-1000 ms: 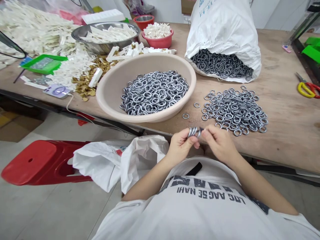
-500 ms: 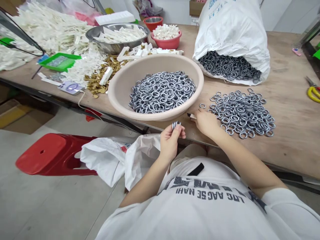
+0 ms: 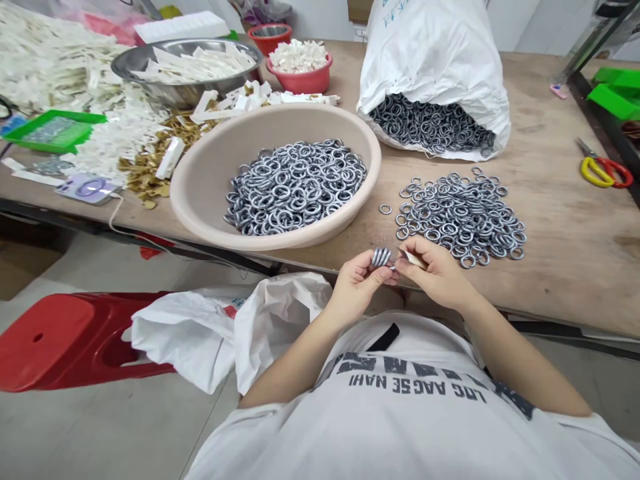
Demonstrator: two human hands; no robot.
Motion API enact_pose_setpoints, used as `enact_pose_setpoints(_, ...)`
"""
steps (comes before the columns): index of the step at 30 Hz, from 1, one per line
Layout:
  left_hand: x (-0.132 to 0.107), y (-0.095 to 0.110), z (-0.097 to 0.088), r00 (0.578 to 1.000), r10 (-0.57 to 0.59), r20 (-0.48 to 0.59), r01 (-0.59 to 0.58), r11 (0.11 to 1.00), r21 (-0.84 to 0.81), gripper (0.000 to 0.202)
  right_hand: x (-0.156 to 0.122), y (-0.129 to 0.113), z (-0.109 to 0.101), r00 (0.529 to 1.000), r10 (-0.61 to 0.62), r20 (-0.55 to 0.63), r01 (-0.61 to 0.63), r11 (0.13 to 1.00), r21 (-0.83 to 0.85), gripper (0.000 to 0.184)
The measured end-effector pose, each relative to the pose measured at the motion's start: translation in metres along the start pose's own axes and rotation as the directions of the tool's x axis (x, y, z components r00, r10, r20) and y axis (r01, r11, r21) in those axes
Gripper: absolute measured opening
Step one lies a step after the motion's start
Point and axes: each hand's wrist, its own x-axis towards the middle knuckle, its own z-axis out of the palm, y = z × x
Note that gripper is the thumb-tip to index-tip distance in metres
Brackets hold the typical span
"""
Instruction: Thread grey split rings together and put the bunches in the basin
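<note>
Presently, near the frame's centre, our left hand (image 3: 355, 285) pinches several rings (image 3: 381, 257), our right hand (image 3: 443, 275) a dark-tipped tool (image 3: 414, 260); the basin (image 3: 205, 187) holds many more, while the right-side pile (image 3: 465, 217) seems left to handle.

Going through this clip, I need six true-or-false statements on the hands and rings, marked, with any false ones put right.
1. The left hand holds several rings. True.
2. The right hand holds a small dark-tipped tool. True.
3. The basin is empty. False: it holds many rings.
4. A loose ring lies between the basin and the pile. True.
5. The pile lies left of the basin. False: it lies right of it.
6. The right hand is inside the basin. False: it is beside the left hand.
</note>
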Motion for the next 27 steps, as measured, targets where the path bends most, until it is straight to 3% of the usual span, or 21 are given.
enact_pose_setpoints(2, -0.001, -0.002, 0.0, 0.998, 0.006, -0.057, -0.007, 1.0, -0.012, 0.026, -0.005, 0.0, 0.006, 0.992, 0.085, -0.093, -0.085, 0.996, 0.005, 0.019)
enact_pose_setpoints(4, -0.003, -0.003, 0.0, 0.994, 0.017, -0.104, -0.019, 1.0, -0.019, 0.026, -0.012, -0.003, 0.01, 0.988, 0.083, -0.133, -0.095, 0.991, -0.091, 0.023)
enact_pose_setpoints(10, -0.004, -0.003, 0.002, 0.988, 0.069, -0.14, -0.069, 0.998, 0.007, 0.025, -0.024, -0.014, 0.015, 0.996, -0.039, -0.081, 0.014, 0.956, -0.292, 0.028)
enact_pose_setpoints(27, -0.011, -0.002, 0.0, 0.977, 0.184, -0.107, -0.169, 0.976, 0.139, 0.018, -0.024, -0.019, 0.024, 0.998, -0.039, -0.058, 0.017, 0.941, -0.337, 0.039)
